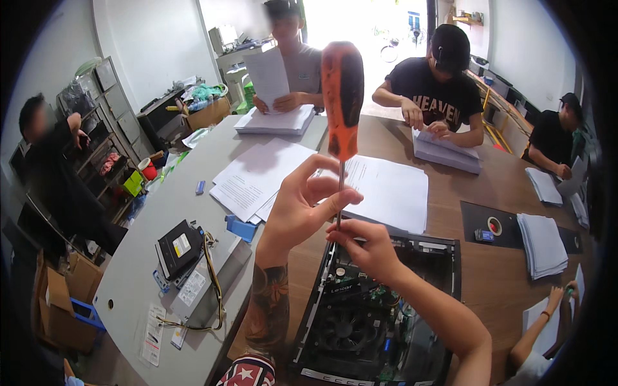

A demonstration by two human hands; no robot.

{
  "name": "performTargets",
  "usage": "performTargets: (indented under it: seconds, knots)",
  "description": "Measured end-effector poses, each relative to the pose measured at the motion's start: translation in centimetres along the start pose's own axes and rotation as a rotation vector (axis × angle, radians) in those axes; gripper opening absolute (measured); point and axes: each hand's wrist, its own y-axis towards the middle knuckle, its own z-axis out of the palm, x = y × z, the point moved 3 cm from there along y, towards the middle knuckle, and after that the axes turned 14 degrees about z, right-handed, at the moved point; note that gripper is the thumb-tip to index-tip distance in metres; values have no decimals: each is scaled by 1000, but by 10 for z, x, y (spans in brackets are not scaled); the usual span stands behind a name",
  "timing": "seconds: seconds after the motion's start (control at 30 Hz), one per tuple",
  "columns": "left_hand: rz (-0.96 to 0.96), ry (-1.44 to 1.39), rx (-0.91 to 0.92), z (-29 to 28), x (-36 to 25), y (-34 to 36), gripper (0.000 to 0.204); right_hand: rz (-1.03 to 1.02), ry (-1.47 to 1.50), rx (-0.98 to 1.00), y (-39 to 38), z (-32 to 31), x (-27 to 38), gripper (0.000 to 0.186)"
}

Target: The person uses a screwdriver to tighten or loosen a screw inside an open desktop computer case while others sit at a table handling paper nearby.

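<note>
An orange and black screwdriver (341,103) stands upright in the middle of my view, handle at the top. My left hand (299,206) has its fingers curled around the metal shaft, below the handle. Lower down, my right hand (364,248) pinches the shaft near its bottom end; the tip is hidden by the fingers. Beneath both hands lies an open black computer case (412,296) with a fan (344,328), circuit boards and cables inside. To the left, a metal power supply (212,270) with bundled wires lies beside a black drive unit (177,251).
Paper sheets (251,180) and more papers (386,193) lie across the grey and wooden tables (135,302). Two co-workers (438,90) handle paper stacks opposite, another (547,138) sits at far right, and a hand (550,302) works lower right. A person (51,161) stands by shelves at left.
</note>
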Motion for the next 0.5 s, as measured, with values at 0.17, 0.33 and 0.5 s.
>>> performTargets:
  seconds: [0.17, 0.33, 0.5]
  knots:
    - [49, 36, -1, 0, -7, -3, 31, -8, -4, -81, -3, 1, 1, 18]
    - [27, -26, -15, 2, -9, -7, 23, 28, -39, -73, -5, -3, 4, 20]
    - [7, 35, 25, 3, -14, -9, 16, -61, -67, -76, -2, -3, 10, 20]
